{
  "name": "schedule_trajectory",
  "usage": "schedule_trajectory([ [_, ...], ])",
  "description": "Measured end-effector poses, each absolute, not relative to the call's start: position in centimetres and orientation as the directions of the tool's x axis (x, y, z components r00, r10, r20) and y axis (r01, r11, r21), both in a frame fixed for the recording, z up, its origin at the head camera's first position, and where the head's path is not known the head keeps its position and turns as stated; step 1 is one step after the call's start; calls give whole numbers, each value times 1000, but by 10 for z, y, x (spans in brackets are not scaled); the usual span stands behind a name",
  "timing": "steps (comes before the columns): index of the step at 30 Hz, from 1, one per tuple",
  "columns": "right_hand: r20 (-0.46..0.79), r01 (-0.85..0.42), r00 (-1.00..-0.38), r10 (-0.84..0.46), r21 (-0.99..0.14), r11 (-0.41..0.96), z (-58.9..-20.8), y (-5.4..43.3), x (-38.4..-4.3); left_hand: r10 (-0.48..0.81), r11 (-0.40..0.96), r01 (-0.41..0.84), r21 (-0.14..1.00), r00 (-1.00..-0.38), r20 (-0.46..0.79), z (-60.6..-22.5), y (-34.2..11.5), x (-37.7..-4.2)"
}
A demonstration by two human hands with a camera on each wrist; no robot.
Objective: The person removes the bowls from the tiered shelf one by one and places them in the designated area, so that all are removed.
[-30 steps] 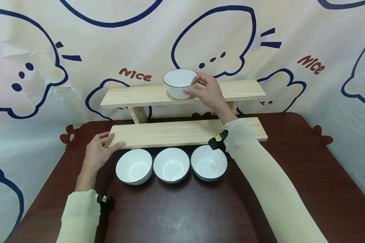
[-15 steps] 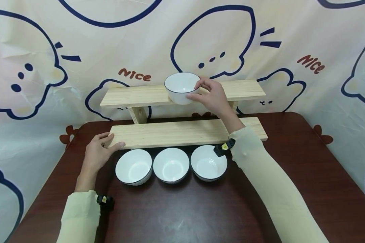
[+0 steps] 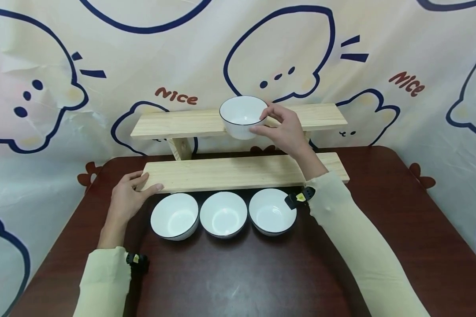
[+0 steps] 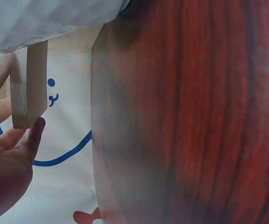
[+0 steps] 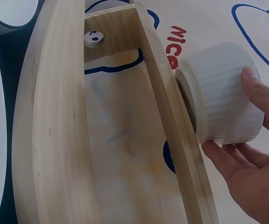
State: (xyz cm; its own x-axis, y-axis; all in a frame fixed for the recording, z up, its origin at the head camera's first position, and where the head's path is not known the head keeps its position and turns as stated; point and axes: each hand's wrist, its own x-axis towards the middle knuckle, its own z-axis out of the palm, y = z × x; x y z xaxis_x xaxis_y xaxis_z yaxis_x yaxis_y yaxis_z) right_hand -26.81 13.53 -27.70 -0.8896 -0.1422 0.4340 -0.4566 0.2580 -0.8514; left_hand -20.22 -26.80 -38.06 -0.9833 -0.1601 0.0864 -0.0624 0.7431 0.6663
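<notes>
In the head view my right hand pinches a white bowl with a dark rim by its right side. The bowl is upright and overlaps the front edge of the upper board of a two-tier wooden shelf. Seen from the right wrist, the fingers and thumb span the ribbed wall of this bowl, its base close by the board edge. My left hand grips the left end of the lower board, thumb at the front edge. The left wrist view shows its fingers around the board end.
Three more white bowls, the left one, the middle one and the right one, stand in a row before the lower board. The dark brown table extends toward me. A printed curtain hangs behind the shelf.
The right hand has brought the bowl to the right and a little down in the view, toward the upper board's front edge. The left hand and the three front bowls have stayed put.
</notes>
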Motion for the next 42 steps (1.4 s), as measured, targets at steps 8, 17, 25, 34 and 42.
schedule_trajectory([
  [8, 444, -470, -882, -158, -849, 240, -280, 141, -260, -165, 747, -65, 662, -982, 90, -380, -268, -202],
  [17, 448, -473, -880, -157, -856, 210, -281, 152, -247, -155, 749, -43, 662, -982, 111, -379, -268, -201],
  [25, 454, -482, -873, -177, -859, 175, -284, 161, -235, -156, 748, -48, 662, -982, 106, -379, -268, -201],
  [34, 457, -489, -872, -176, -833, 260, -287, 173, -219, -152, 755, -40, 655, -982, 116, -380, -269, -202],
  [42, 458, -490, -871, -177, -823, 285, -290, 181, -210, -156, 753, -52, 656, -983, 101, -380, -268, -202],
])
